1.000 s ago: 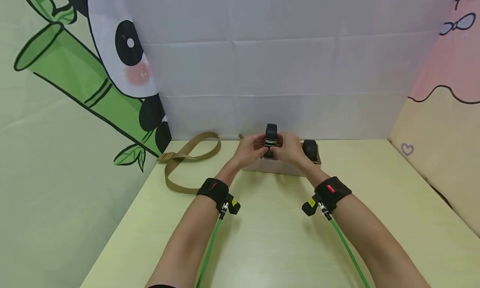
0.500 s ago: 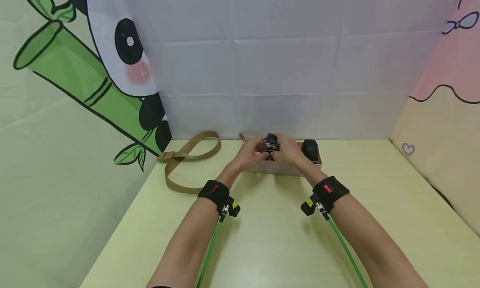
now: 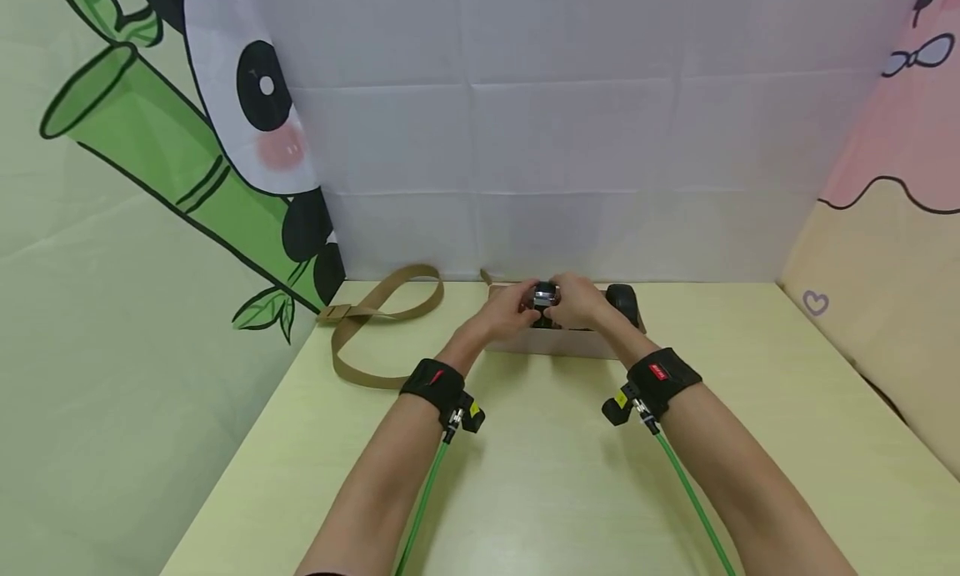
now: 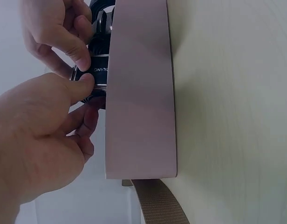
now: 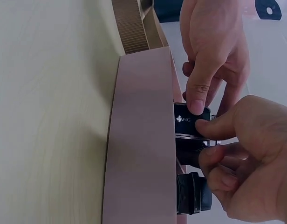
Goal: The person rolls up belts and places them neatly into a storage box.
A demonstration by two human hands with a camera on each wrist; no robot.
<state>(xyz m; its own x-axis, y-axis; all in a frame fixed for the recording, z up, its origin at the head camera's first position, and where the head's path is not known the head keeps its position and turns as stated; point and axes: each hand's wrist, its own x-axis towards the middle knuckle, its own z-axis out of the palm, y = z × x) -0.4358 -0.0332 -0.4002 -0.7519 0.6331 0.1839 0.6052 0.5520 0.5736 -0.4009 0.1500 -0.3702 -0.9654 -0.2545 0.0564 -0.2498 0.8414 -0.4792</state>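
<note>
A rolled black belt (image 3: 544, 296) with a shiny buckle stands partly inside a pinkish box (image 3: 551, 343) at the back of the table. My left hand (image 3: 504, 313) pinches it from the left, thumb on the buckle plate (image 4: 100, 63). From the other side my right hand (image 3: 579, 303) grips the same belt, its thumb also on the plate. Pale lettering shows on the plate in both wrist views. Toward the right end of the box sits a second rolled black belt (image 3: 622, 302). The box wall hides the lower part of both rolls.
Left of the box lies a tan webbing strap (image 3: 347, 334) in loops, running behind my left forearm toward the box. A pale curtain (image 3: 480, 142) hangs right behind the table's back edge. Green cables (image 3: 423, 509) trail from both wrist bands.
The rolled belt has come down between both hands, from standing well above the box rim to mostly inside the box. The hands have lowered slightly with it; the second belt stays put.
</note>
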